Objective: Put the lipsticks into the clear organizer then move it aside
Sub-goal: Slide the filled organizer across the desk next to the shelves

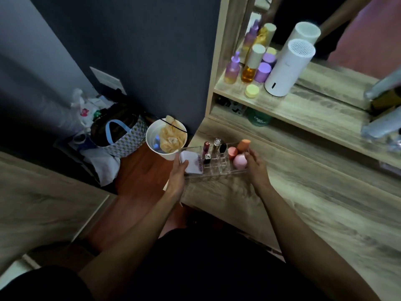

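Note:
The clear organizer stands at the left end of the wooden vanity top. Several lipsticks stand upright in its middle slots: a dark red one, a silver one, a black one and a short one. Its left section holds a white compact; its right section holds pink and orange sponges. My left hand grips the organizer's left end. My right hand grips its right end.
A white bin with crumpled tissue stands just left of the vanity, close to my left hand. A patterned bag and clutter lie on the floor. The shelf above carries bottles, a yellow jar and a white cylinder device.

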